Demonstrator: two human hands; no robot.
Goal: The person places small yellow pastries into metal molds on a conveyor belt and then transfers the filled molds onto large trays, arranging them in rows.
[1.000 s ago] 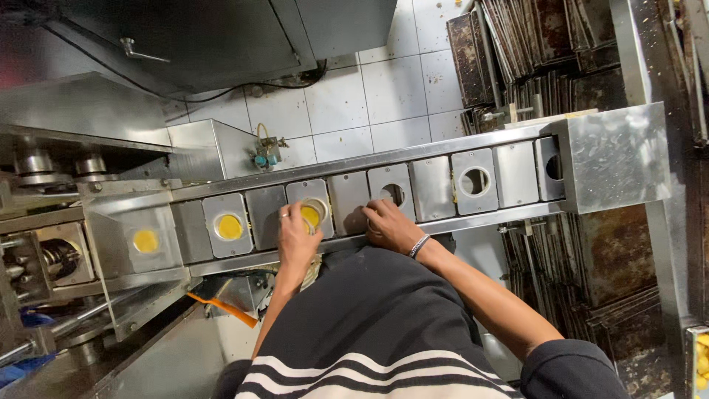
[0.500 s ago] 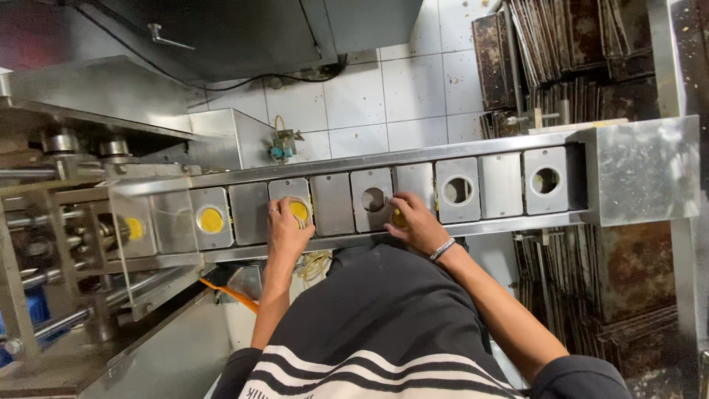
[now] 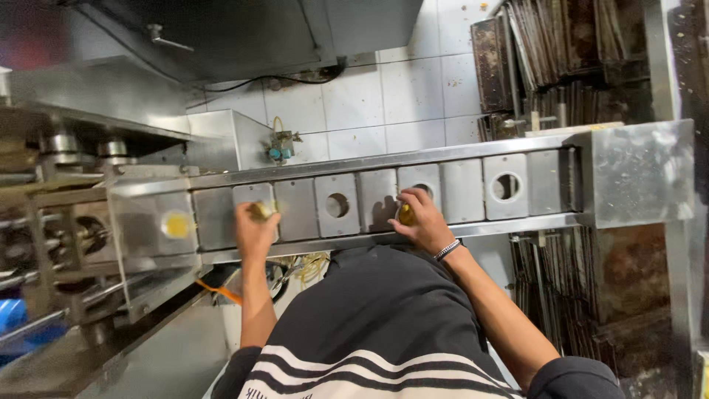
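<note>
Both hands have slid along the line since half a second back: the left hand [image 3: 255, 230] is now on a plate further to its own side, and the right hand [image 3: 421, 220] has dropped onto the plate it was reaching toward. Left fingers are curled around a yellow dough piece [image 3: 260, 211], pinching it against the metal plate [image 3: 255, 210]. The picture blurs here, so how tight that grip is, I can't tell. Right hand, fingers bunched, presses a second yellow piece [image 3: 406, 216] at the hole of its own plate [image 3: 419, 193]; a beaded bracelet [image 3: 447, 250] sits on that wrist.

Between the two hands, one plate shows an empty round hole [image 3: 337, 205]. Beyond the right hand there's another empty hole [image 3: 506, 186], then a steel housing [image 3: 639, 174]. Past the left hand, a plate with a filled yellow disc [image 3: 176, 224] heads into the machine.

Those pieces look soft and light, probably a bit tacky. My read: fingertips around the rim suit them best, since a hard squeeze would likely deform them.
</note>
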